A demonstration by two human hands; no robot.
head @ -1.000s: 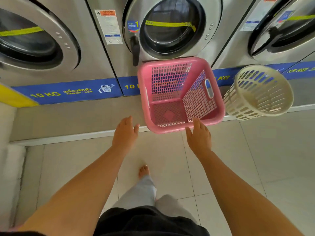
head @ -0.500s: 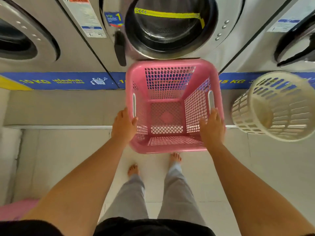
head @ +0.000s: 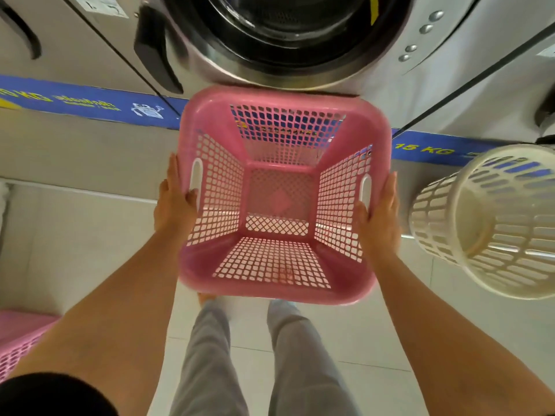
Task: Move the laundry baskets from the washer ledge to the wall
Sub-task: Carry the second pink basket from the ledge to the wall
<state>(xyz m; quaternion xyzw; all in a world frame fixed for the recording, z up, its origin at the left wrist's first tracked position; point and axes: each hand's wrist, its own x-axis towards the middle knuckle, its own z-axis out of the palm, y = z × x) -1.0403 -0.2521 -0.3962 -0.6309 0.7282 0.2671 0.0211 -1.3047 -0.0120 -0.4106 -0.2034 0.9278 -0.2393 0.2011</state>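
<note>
I look down past my black shirt (head: 54, 394) and my grey trousers (head: 210, 364) to a pale tiled floor (head: 375, 382). At the lower left edge, a corner of another pink basket (head: 18, 340) shows; I cannot tell what it rests on.

Both my bare arms reach forward. My left hand (head: 172, 202) presses flat against the left wall of the pink basket (head: 276, 283), fingers (head: 172, 172) straight and close together along the outside, thumb hooked over the rim just beside the white handle slot. My right hand (head: 381, 217) mirrors it on the right wall, fingers together and pointing away from me, thumb over the rim next to the other slot. The 2 hands squeeze the basket between them.

The pink basket is square, with rounded corners and lattice walls, and it is empty. Its open top faces me, so I see straight to its bottom. Its near rim hangs out over the floor above my feet. Its far rim sits just under the washer door. I cannot tell whether its base touches the ledge (head: 75, 157).

To the right, near but apart from my right hand, a round cream basket (head: 492, 223) lies tipped, its mouth toward me, also empty.

Beyond runs the grey ledge, then a blue strip (head: 90, 102) with yellow lettering, reading "15 KG" at the right. Above it stand steel washers; the middle washer (head: 390, 82) has a round glass door (head: 285, 28) with a dark handle at its left.
</note>
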